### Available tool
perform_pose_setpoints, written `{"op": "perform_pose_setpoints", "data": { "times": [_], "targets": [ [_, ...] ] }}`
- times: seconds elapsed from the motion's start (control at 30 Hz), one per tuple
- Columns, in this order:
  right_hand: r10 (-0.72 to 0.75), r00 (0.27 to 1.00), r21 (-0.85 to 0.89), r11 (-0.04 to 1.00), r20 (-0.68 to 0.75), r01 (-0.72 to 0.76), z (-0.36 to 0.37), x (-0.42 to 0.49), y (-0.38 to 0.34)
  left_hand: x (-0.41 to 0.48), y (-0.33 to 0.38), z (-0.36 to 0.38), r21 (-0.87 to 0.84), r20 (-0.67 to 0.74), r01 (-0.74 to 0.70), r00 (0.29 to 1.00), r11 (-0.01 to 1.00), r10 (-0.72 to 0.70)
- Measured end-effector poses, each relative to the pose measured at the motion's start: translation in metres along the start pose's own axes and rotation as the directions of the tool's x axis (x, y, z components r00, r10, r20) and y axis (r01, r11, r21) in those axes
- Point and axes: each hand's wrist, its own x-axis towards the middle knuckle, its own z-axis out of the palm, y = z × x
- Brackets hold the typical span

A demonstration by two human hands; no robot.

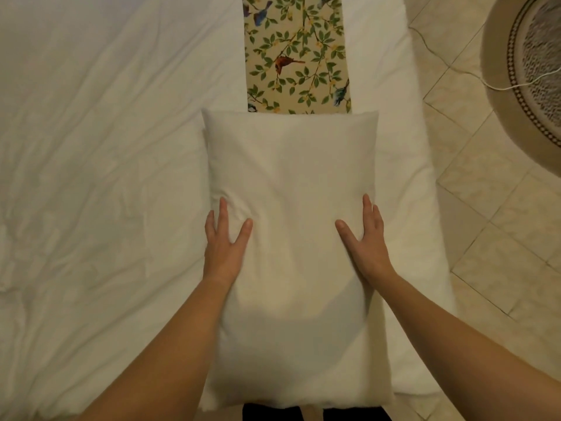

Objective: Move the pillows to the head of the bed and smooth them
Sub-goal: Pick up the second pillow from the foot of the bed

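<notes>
A white pillow lies lengthwise on the white bed, its near end at the bed's edge in front of me. My left hand rests flat on the pillow's left side with fingers spread. On the pillow's right side my right hand lies flat in the same way, thumb pointing inward. Both palms press on the fabric and neither grips it. The pillow's far end covers part of a floral runner with birds.
The wrinkled white sheet spreads to the left. Beige floor tiles lie to the right of the bed. A round patterned object with a white cord stands at the upper right.
</notes>
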Motion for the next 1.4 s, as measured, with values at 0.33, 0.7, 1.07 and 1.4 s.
{"op": "perform_pose_setpoints", "data": {
  "times": [0.33, 0.7, 1.07, 1.4],
  "targets": [
    [-0.04, 0.999, 0.075, 0.996, -0.026, 0.042, 0.006, -0.037, -0.035, -0.043, 0.031, 0.004, 0.065, -0.044, -0.041, 0.998, 0.997, 0.044],
    [-0.151, 0.982, -0.034, 0.988, -0.115, 0.148, -0.03, -0.125, -0.103, -0.142, 0.085, -0.055, 0.083, -0.171, -0.148, 0.972, 0.985, 0.161],
    [-0.367, 0.92, -0.123, 0.928, -0.14, 0.352, -0.064, -0.196, -0.173, -0.221, 0.111, -0.119, 0.069, -0.37, -0.226, 0.899, 0.972, 0.236],
    [-0.449, 0.893, -0.139, 0.887, -0.039, 0.44, -0.036, -0.254, -0.191, -0.282, 0.069, -0.151, 0.041, -0.478, -0.137, 0.867, 0.99, 0.14]
  ]
}}
